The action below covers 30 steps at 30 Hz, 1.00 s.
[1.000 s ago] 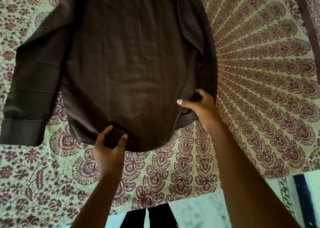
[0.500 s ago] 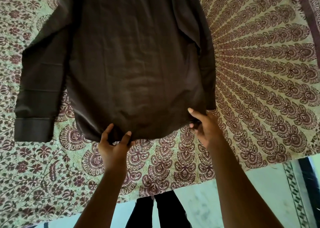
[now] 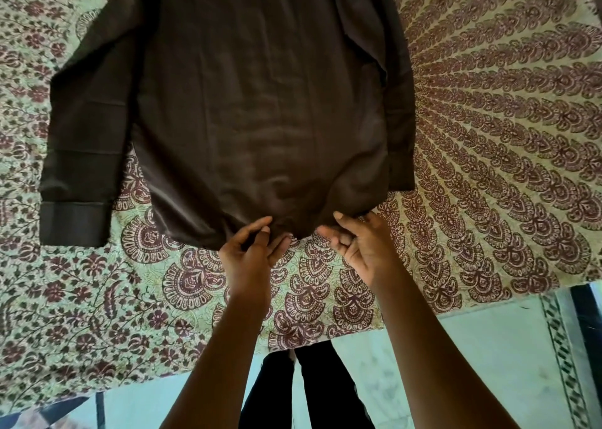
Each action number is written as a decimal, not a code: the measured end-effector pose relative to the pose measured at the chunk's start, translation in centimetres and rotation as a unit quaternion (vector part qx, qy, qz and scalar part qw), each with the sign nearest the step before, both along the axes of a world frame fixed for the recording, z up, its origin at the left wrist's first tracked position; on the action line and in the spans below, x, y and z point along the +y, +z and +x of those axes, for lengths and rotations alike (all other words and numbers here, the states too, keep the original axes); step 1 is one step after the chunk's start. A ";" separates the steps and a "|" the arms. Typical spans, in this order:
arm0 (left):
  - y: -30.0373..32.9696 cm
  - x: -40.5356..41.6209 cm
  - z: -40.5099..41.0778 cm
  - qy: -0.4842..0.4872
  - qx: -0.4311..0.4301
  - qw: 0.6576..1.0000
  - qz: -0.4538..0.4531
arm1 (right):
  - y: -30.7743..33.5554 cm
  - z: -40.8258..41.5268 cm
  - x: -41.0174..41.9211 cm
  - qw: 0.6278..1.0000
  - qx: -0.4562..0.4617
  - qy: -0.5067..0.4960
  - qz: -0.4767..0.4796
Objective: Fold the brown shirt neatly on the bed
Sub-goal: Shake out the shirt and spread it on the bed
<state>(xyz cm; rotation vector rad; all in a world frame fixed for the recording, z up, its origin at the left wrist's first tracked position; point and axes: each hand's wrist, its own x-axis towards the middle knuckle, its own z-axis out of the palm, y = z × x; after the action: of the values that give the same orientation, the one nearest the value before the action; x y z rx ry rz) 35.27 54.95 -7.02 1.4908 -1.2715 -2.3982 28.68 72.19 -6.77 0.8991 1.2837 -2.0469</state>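
Observation:
The brown shirt [image 3: 254,109] lies flat on the bed, back side up, its hem toward me and its collar past the top edge. The left sleeve [image 3: 81,155] lies straight down the left side with its cuff at the bottom; the right sleeve [image 3: 395,86] lies along the right edge of the body. My left hand [image 3: 249,259] pinches the middle of the hem between thumb and fingers. My right hand [image 3: 361,249] sits just to its right, thumb on the hem and fingers curled at the fabric's edge.
The bedsheet [image 3: 505,135] is pale green with a maroon mandala and floral print. Its near edge [image 3: 325,337] hangs over a pale tiled floor [image 3: 482,363]. A person's dark trouser legs [image 3: 309,389] stand against the bed between my forearms.
Both hands have come together at the middle of the hem; the right hand slid left from the shirt's right corner. The hem now lies flatter and lower on the sheet.

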 end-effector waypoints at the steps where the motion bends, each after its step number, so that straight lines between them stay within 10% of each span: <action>1: 0.2 0.0 0.1 0.009 0.003 1.000 0.011 | 0.1 0.3 0.0 1.000 -0.002 -0.015 -0.004; 12: -0.3 0.5 0.7 0.018 -0.028 0.998 0.045 | -0.6 1.3 -0.7 0.998 -0.054 -0.029 0.015; 20: -0.3 0.8 1.6 -0.245 -0.168 0.904 -0.308 | -1.1 2.2 -0.5 0.953 -0.057 0.063 0.292; 27: 1.3 -3.2 1.8 -0.199 -0.094 0.795 -0.565 | -0.1 1.2 -1.7 0.732 0.228 0.021 0.642; 30: 0.5 -6.0 0.2 -0.279 -0.145 0.730 -0.607 | -1.3 -1.0 -3.0 0.630 0.367 0.183 0.660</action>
<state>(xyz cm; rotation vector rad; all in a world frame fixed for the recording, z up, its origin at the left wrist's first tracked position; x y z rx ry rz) 35.45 48.99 -6.55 1.0318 -2.7908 -0.7767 27.64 69.22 -8.09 0.0884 3.2100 -0.7854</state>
